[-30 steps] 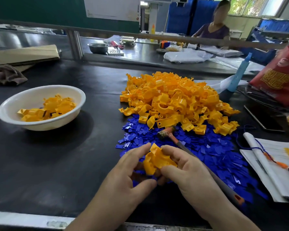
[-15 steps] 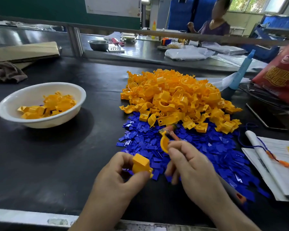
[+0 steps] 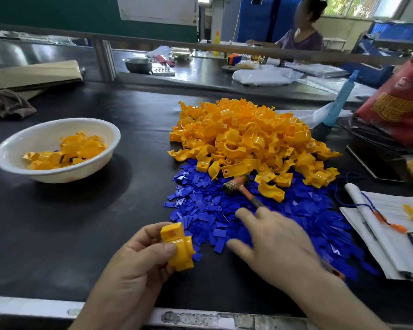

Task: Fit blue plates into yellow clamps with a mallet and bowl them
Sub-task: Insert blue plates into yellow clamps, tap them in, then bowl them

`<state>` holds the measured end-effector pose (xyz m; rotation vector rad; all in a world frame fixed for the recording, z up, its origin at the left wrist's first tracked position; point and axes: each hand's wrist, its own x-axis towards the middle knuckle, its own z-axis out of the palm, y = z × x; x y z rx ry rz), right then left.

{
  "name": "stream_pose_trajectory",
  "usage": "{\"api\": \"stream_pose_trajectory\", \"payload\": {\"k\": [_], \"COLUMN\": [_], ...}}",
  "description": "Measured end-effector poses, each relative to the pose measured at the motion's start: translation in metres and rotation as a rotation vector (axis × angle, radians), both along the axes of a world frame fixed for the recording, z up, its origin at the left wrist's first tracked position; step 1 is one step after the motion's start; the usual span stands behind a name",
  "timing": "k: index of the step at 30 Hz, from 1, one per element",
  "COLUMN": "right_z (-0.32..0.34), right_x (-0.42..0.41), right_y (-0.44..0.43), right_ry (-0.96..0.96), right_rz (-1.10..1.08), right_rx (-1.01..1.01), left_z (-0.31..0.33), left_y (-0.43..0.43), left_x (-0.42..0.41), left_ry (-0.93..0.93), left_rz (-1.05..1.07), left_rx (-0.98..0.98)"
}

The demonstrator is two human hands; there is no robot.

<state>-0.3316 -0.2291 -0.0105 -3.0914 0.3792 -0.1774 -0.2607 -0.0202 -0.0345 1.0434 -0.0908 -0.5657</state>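
From the head camera: grips one yellow clamp (image 3: 178,248) in the left hand (image 3: 138,263), thumb pressed on its top and fingers curled beneath, low over the near part of the dark surface (image 3: 81,222), just left of the blue plates (image 3: 212,210). Spreads the right hand (image 3: 272,241) above those plates, fingers straight and apart, grip slack and holding nothing. Blurred there, so cannot tell whether the fingertips touch the plates. Shows the mallet (image 3: 237,184) lying on the plates, head near the foot of the clamp heap (image 3: 243,134), handle running back under the right hand. Shows the heap piled beyond the plates and overlapping their far edge. Shows the white bowl (image 3: 57,125) well apart to the left, with a small lot of yellow clamps inside. Takes in, on the right, a notebook (image 3: 379,222) beside the plates and a red bag (image 3: 398,103) farther back.
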Motion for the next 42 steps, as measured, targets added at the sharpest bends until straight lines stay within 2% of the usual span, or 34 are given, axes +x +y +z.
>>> {"api": "stream_pose_trajectory", "payload": {"k": [2, 8, 14, 19, 22, 28, 30, 36, 42], "right_z": [-0.009, -0.02, -0.016, -0.009, -0.014, -0.024, -0.023, -0.012, -0.008], "right_x": [0.002, 0.015, 0.024, 0.051, 0.047, 0.027, 0.025, 0.015, 0.006], "right_y": [0.001, -0.007, 0.0, 0.008, 0.007, -0.003, -0.006, -0.006, -0.01], "right_ry": [0.058, -0.028, -0.139, 0.057, -0.01, -0.162, -0.204, -0.324, -0.284], "right_rz": [-0.006, 0.048, 0.014, 0.072, 0.116, 0.074, 0.049, -0.038, -0.018], "right_rx": [0.005, 0.033, 0.06, -0.02, 0.001, 0.012, 0.075, 0.445, 0.522], "left_z": [-0.001, -0.001, -0.006, -0.004, -0.001, -0.001, -0.001, 0.0, 0.004], "left_y": [-0.003, -0.006, -0.006, -0.008, -0.008, -0.005, -0.006, -0.005, -0.01], "left_x": [-0.002, -0.007, -0.008, -0.013, -0.014, -0.014, -0.015, -0.014, -0.012], "left_ry": [-0.01, -0.023, -0.089, -0.152, -0.155, -0.166, -0.169, -0.16, -0.161], "left_rz": [-0.003, 0.0, -0.025, -0.045, -0.055, -0.069, -0.074, -0.072, -0.031], "left_rx": [0.016, 0.053, 0.114, 0.167, 0.179, 0.182, 0.196, 0.225, 0.262]}}
